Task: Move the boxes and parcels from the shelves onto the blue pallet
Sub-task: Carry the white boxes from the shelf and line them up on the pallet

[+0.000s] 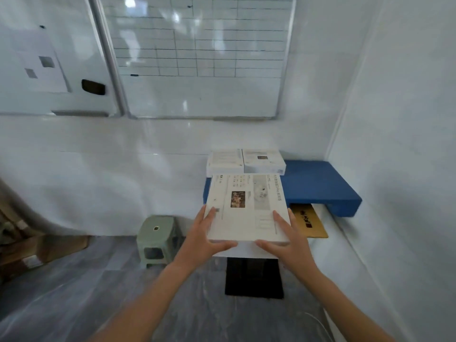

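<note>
Head view: both hands' fingers (pixel 280 219) grasp white box (pixel 246 208) above blue pallet (pixel 320 183).

Plain office or storeroom corner, gridded whiteboard (pixel 197 55), white walls, blue pallet (pixel 320 183)

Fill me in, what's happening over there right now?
A person is carrying a flat white box toward the blue pallet in the corner. Both hands are on its near corners: the left hand and the right hand, fingers on top and thumbs along the near edge. Two similar white boxes already sit side by side at the pallet's far left. The held box is over the pallet's near left part; whether it is down yet can't be told. A green stool stands to the left.
</note>
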